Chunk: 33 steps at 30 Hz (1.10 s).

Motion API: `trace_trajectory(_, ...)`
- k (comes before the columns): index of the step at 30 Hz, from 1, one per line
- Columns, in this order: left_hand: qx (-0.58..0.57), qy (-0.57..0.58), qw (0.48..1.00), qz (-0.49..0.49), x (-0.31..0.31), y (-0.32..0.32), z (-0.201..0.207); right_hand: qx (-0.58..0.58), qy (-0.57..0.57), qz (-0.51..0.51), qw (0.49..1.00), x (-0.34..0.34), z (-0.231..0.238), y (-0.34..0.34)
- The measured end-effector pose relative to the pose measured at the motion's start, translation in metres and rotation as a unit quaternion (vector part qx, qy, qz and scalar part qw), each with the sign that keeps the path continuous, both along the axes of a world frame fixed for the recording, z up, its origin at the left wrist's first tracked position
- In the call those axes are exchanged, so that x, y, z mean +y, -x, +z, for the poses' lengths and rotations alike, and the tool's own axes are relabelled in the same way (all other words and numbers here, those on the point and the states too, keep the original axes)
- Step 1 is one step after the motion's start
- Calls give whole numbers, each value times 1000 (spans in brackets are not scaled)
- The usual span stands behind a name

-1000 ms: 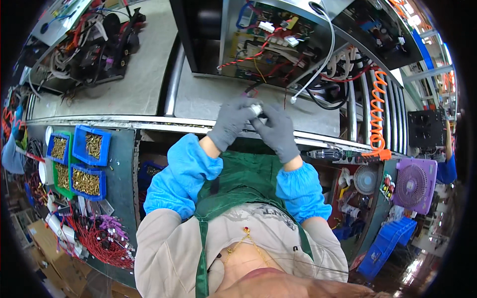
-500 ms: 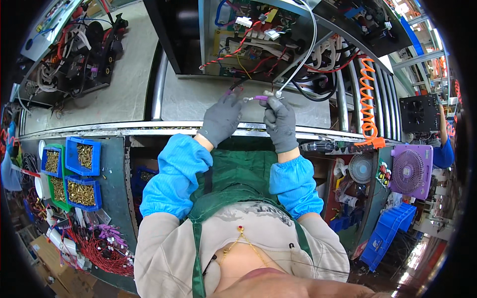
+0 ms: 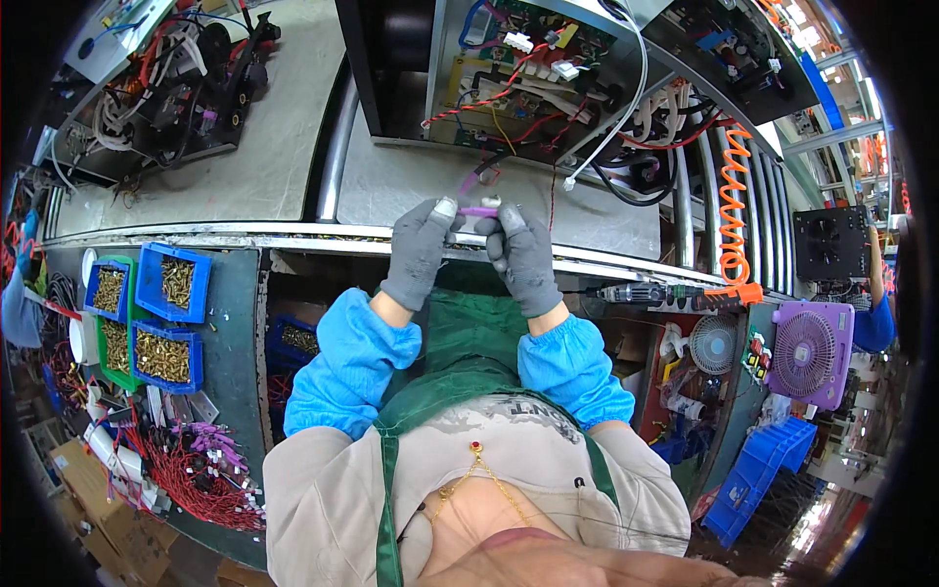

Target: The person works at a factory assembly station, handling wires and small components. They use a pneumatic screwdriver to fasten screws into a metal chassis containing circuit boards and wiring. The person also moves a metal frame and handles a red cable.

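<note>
In front of the open metal cabinet (image 3: pixel 548 83), both of my grey-gloved hands meet at a small purple-sleeved wire connector (image 3: pixel 477 211). My left hand (image 3: pixel 419 249) pinches its left end between thumb and fingers. From the other side, the thumb and fingers of my right hand (image 3: pixel 523 259) close on its right end, where a small white piece (image 3: pixel 491 201) shows. Beyond my fingers, a purple and black lead (image 3: pixel 479 174) comes down from the cabinet. A white plug (image 3: pixel 569 183) on a white cable hangs right of my hands, apart from them.
Blue bins of brass screws (image 3: pixel 164 354) stand on the left bench beside a bundle of red wires (image 3: pixel 196 484). Another opened unit (image 3: pixel 176 108) sits at the far left. An orange coiled hose (image 3: pixel 734 205), a power screwdriver (image 3: pixel 636 293) and a purple fan (image 3: pixel 810 352) are at the right.
My two hands have come nearer to me and closer together, bringing the purple connector along. The view has shifted slightly. The white plug now hangs clear of my right hand.
</note>
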<state>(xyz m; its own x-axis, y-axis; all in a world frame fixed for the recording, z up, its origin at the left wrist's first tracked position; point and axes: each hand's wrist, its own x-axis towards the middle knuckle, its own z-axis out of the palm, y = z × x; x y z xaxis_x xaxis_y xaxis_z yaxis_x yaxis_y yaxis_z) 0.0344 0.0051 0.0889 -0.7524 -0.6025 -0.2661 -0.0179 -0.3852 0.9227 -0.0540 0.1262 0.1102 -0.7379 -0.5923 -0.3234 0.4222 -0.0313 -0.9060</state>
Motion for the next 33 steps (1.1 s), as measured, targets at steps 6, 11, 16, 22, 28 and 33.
trace_trajectory(6,16,645,711,-281,-36,-36,-4,457,-239,332,790,23,-12,5)
trace_trajectory(11,-33,474,812,-339,-35,-52,-17,326,-221,441,807,22,-18,0)
trace_trajectory(16,-20,173,965,-195,-32,-57,-33,272,-229,392,848,7,-12,11)
trace_trajectory(22,-71,81,986,-128,-27,-47,-27,605,-320,140,715,-1,-51,66)
trace_trajectory(28,-73,167,978,-104,-23,-41,-26,624,-348,171,679,-7,-61,74)
trace_trajectory(33,-94,434,894,-55,-18,-34,-26,345,-135,201,907,-17,-17,28)
